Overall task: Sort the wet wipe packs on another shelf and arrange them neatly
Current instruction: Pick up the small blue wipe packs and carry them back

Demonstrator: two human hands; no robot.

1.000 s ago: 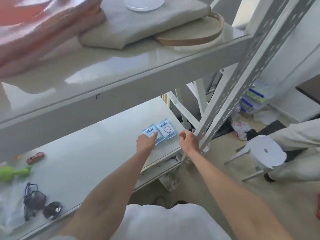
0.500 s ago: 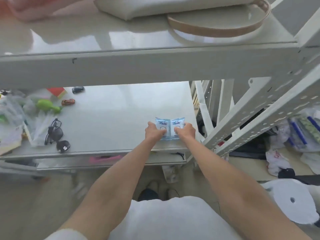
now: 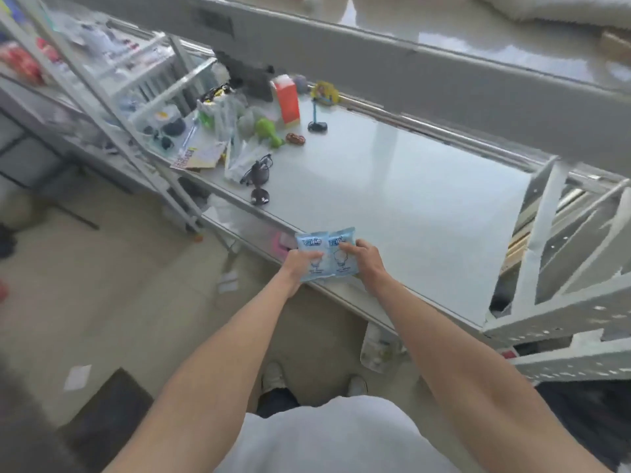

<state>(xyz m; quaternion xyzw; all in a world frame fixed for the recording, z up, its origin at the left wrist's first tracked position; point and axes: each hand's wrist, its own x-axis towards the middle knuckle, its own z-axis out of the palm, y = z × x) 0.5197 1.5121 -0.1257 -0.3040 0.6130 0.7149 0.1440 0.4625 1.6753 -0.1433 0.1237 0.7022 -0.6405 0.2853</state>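
Two light-blue wet wipe packs are held side by side at the front edge of the white shelf point(image 3: 409, 199). My left hand point(image 3: 297, 268) grips the left wet wipe pack point(image 3: 310, 246) from below. My right hand point(image 3: 367, 259) grips the right wet wipe pack point(image 3: 341, 242), with its fingers over the lower part. Both packs stand tilted up, their printed fronts facing me. They overlap slightly in the middle.
At the shelf's far left lie a green toy point(image 3: 268, 129), an orange carton point(image 3: 286, 102), black sunglasses point(image 3: 257, 179) and plastic bags. A shelf board point(image 3: 444, 70) hangs above. Perforated metal uprights point(image 3: 563, 322) stand at the right. Floor and my feet show below.
My head has turned left and the view has tilted. Both hands have lifted the two packs from flat on the shelf and drawn them toward its front edge.
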